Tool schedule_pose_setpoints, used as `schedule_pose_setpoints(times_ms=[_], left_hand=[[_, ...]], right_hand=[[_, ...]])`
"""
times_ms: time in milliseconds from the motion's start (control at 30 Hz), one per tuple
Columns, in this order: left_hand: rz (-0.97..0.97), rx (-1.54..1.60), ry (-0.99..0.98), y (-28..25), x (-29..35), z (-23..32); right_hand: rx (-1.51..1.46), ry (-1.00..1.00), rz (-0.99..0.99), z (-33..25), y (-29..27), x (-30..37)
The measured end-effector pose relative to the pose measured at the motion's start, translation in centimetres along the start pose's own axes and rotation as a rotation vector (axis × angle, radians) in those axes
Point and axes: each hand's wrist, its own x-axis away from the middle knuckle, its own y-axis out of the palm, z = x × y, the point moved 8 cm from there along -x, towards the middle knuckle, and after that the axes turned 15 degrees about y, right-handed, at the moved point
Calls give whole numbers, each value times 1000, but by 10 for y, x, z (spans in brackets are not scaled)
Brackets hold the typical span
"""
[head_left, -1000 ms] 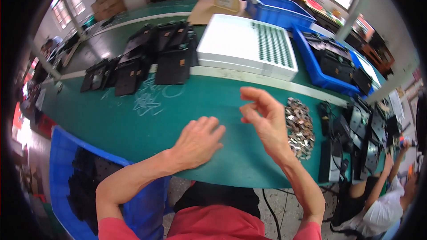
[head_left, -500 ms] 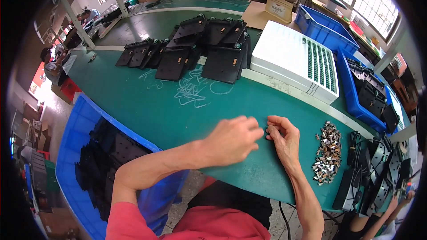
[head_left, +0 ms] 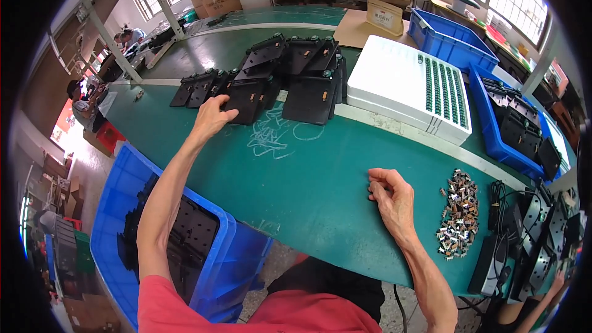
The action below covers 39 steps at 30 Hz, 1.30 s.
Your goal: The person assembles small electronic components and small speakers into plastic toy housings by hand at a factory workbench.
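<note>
plates [head_left: 305, 102]: on counter [head_left: 308, 191], L of tray [head_left: 388, 74]
parts [head_left: 458, 216]: on counter R, nr side of tray
tub [head_left: 240, 259]: L, by counter edge

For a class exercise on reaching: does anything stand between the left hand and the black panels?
Nothing visible does: the left hand is at the edge of the black panels, though contact is unclear.
</note>
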Motion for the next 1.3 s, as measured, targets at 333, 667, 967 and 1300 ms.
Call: schedule_pose_setpoints(times_ms=[333,667,967,1300], left_hand=[[448,-267,-11,-121,108,-30],[119,-556,-741,-181,408,-183],[-195,-527,-1047,-123,502,-144],[28,-398,-1306,-169,613,-218]], right_hand=[[14,-44,41,8,-2,-3],[78,-85,52,9,-1,-6],[151,-77,46,10,-1,-4],[136,-80,37,12,-1,-5]])
